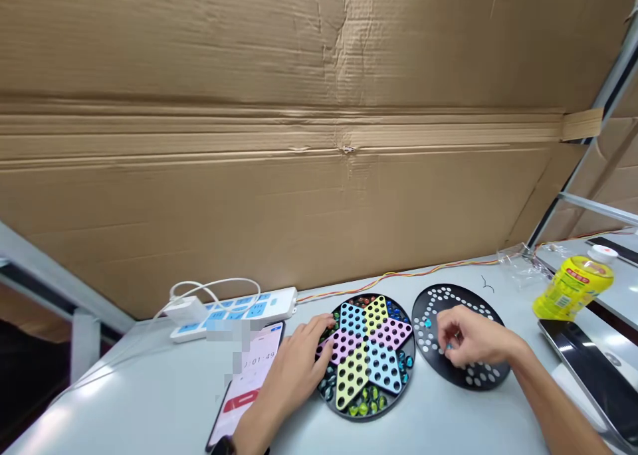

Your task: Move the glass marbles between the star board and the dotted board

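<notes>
A round Chinese checkers board [365, 355], with a pastel star full of holes, lies on the table. Green, red, blue, teal and dark marbles sit in the pockets around the star. My left hand [302, 355] rests at the board's left edge, fingers outstretched. To the right lies a black disc [451, 375] with pale round spots, and one teal marble [427, 323] sits on it. My right hand [463, 335] is over the disc, fingers curled in a pinch. A bit of teal shows at its fingertips, apparently a marble.
A phone showing a timer [249, 382] lies left of my left hand. Behind it is a white power strip [239, 312] with a plugged-in charger. A yellow bottle [573, 285] and a dark phone [593, 375] are at the right. Cardboard [299, 209] walls off the back.
</notes>
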`<state>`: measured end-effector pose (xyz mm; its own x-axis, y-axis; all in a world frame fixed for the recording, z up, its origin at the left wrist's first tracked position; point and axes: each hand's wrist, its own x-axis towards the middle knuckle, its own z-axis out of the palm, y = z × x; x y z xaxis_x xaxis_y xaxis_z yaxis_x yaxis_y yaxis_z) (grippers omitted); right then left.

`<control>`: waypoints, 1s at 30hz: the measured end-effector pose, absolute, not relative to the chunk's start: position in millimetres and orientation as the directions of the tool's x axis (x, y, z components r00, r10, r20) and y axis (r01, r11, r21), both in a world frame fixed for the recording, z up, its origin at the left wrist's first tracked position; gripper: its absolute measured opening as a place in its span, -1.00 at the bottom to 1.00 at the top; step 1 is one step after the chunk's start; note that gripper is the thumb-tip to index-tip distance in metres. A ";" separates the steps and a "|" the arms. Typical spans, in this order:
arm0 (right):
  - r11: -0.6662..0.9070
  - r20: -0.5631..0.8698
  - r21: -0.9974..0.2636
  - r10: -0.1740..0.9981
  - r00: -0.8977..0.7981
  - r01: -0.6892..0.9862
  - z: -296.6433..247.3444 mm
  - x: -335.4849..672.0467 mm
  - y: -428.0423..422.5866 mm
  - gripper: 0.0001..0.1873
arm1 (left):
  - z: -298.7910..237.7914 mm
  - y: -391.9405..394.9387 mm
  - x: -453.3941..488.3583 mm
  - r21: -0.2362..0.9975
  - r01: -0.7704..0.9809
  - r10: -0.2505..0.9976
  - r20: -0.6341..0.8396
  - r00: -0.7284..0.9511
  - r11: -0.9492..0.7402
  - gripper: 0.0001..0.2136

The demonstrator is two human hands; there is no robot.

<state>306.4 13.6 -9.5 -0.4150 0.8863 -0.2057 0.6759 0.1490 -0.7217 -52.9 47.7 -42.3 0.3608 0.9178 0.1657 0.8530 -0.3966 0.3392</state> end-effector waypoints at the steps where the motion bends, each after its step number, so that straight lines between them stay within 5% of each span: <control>1: 0.158 -0.156 -0.694 0.920 -0.360 0.703 -9.9 311.0 15.8 -0.87 | -42.3 47.5 -52.8 0.341 0.851 0.916 0.171 0.363 -0.400 -0.67; 5: 0.146 -0.075 -0.591 0.969 -0.234 0.793 -19.7 321.6 24.7 -0.87 | -43.4 48.0 -52.7 0.345 0.844 0.911 0.191 0.366 -0.411 -0.67; 11: 0.262 0.088 -0.616 0.960 -0.265 0.743 -18.1 286.4 17.1 -0.88 | -43.7 48.1 -52.3 0.355 0.843 0.914 0.179 0.363 -0.405 -0.67; 16: 0.327 -0.025 -0.590 0.906 -0.422 0.738 -17.8 246.3 2.1 -0.79 | -40.6 46.6 -51.4 0.358 0.849 0.921 0.144 0.361 -0.389 -0.67; 23: 0.248 -0.092 -0.458 0.942 -0.323 0.854 -14.5 232.2 -3.0 -0.91 | -42.2 46.5 -51.4 0.363 0.837 0.912 0.169 0.373 -0.409 -0.69; 30: 0.172 -0.131 -0.467 0.957 -0.260 0.867 -14.7 230.5 -3.7 -0.89 | -41.8 47.0 -50.2 0.353 0.841 0.911 0.194 0.363 -0.410 -0.69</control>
<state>230.5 -3.7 -14.7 -0.2599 0.9567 -0.1313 0.8675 0.1716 -0.4670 -50.2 47.0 -41.8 0.3632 0.9112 0.1944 0.8410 -0.4104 0.3526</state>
